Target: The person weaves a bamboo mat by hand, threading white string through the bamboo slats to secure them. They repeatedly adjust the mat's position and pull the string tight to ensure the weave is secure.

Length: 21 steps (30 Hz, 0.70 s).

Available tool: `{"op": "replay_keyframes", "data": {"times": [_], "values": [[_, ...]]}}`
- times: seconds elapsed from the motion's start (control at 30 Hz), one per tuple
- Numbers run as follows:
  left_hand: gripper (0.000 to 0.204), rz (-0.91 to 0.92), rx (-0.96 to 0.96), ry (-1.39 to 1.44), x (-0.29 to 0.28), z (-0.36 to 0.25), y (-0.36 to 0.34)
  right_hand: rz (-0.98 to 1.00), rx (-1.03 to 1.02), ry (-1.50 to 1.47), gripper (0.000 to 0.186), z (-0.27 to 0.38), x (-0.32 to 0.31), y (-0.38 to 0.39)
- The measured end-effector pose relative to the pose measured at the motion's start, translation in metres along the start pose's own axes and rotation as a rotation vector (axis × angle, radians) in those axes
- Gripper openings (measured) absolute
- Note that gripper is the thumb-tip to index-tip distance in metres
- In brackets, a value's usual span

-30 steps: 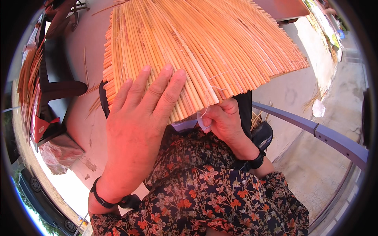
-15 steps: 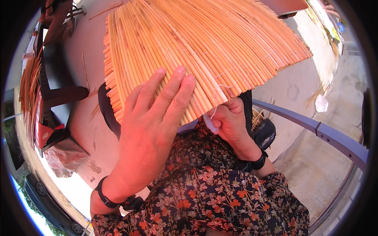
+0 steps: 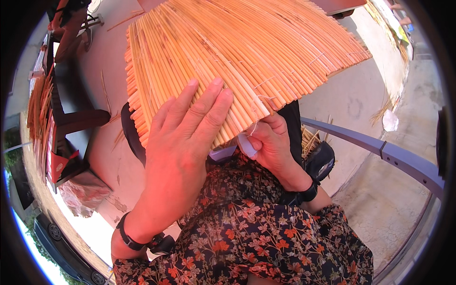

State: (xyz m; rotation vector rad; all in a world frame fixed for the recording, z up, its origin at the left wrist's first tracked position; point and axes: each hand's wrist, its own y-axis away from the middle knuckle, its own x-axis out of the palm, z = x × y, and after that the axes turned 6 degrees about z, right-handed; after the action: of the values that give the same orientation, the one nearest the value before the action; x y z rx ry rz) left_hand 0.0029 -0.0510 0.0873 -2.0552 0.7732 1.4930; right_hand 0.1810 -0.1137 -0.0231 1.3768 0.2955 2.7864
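Two hands: press your left hand (image 3: 183, 132), fingers extended, evenly on the orange-tan round-stalk mat (image 3: 247, 61), upper centre, while your curled right hand (image 3: 274, 148) firmly pinches the translucent whitish plastic piece (image 3: 246, 145) below.

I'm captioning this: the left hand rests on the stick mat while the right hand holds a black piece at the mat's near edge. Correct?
Wrong colour: the head view shows the left hand resting on the stick mat while the right hand holds a pale piece, not black, at the mat's near edge.
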Motion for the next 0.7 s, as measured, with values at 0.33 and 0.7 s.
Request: {"op": "replay_keyframes", "data": {"times": [0.33, 0.7], "values": [[0.068, -0.043, 0.017, 0.032, -0.001, -0.001, 0.003, 0.074, 0.028, -0.033, 0.012, 0.023, 0.007, 0.008], [0.061, -0.013, 0.030, 0.013, -0.012, -0.007, 0.006, 0.064, -0.035, 0.329, 0.018, 0.034, 0.006, 0.010]]}}
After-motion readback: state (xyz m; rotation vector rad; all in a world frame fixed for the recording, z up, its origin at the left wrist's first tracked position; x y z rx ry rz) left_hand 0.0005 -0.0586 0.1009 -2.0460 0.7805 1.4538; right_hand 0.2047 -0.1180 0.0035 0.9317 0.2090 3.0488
